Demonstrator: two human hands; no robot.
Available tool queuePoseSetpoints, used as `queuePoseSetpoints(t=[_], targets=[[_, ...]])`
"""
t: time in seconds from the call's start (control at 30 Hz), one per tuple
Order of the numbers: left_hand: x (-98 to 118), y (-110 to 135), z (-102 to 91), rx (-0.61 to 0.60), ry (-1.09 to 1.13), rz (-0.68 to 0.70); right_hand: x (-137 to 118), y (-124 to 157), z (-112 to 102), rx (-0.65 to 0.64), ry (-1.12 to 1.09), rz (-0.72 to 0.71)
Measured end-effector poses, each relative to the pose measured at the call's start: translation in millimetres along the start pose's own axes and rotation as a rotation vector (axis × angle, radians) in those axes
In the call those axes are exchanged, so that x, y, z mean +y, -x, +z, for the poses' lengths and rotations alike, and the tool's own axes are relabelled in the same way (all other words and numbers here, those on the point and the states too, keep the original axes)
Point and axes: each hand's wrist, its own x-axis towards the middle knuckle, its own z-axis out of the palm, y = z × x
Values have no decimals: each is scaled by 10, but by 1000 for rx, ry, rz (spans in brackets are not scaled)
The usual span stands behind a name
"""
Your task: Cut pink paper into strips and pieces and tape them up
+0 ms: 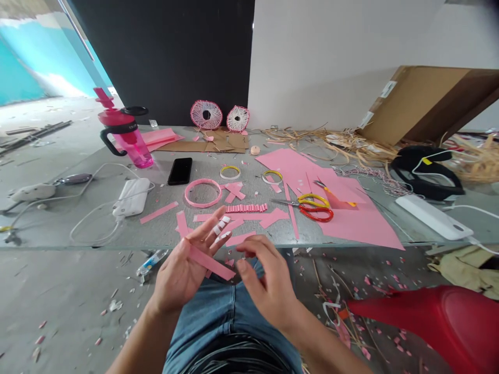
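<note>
My left hand (181,270) is palm up just off the table's front edge, its thumb pressing a pink paper strip (212,264) against the palm and fingers. Small white pieces that look like tape (222,225) sit on its fingertips. Beside the strip's free end, my right hand (268,270) is curved with thumb and fingers apart and nothing visible between them. Beyond the hands lie more pink strips (159,212), a row of folded pink pieces (247,208) and a pink ring (202,193). Two tape rolls (230,173) lie farther back.
Red-and-yellow scissors (314,205) and a cutter (335,196) rest on a large pink sheet (362,223). A phone (180,171), a pink bottle (128,135) and a white power bank (133,197) stand or lie left. A cardboard box (424,104) leans back right. Below is a red stool (436,317).
</note>
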Motion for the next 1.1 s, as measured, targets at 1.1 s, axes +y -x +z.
queuePoseSetpoints(t=[1.1], targets=[[-28,203,-3,-176,-396,50,183,-68,113,-69,415,-296]])
